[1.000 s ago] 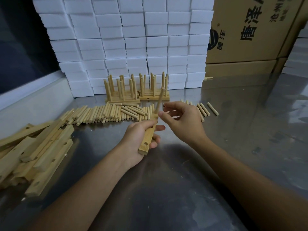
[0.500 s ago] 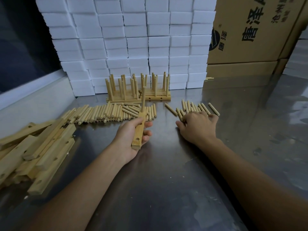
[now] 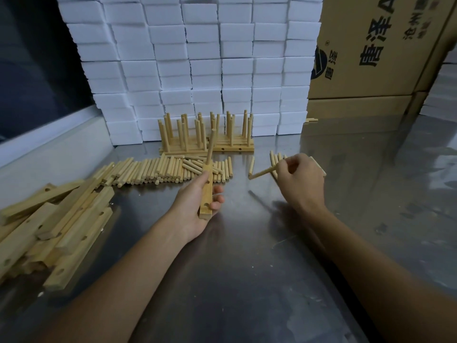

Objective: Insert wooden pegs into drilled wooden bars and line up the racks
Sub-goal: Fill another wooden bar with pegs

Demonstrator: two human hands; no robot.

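Observation:
My left hand [image 3: 195, 206] grips a drilled wooden bar [image 3: 206, 199] above the steel table, with one peg [image 3: 210, 147] standing up from its far end. To the right, my right hand [image 3: 300, 180] pinches a loose peg [image 3: 263, 172] that points left and down toward the table. A long row of loose pegs [image 3: 158, 170] lies behind my left hand, and a few more pegs [image 3: 274, 158] lie under my right hand. Finished racks [image 3: 207, 134] with upright pegs stand side by side at the back.
A heap of drilled bars [image 3: 57, 226] lies at the left edge of the steel table [image 3: 247, 268]. White foam blocks [image 3: 197, 58] are stacked behind the racks. Cardboard boxes [image 3: 371, 58] stand at the back right.
My right hand went from the bar down to the pegs on the right, then lifted off the table with one peg pinched. My left hand has kept hold of the bar.

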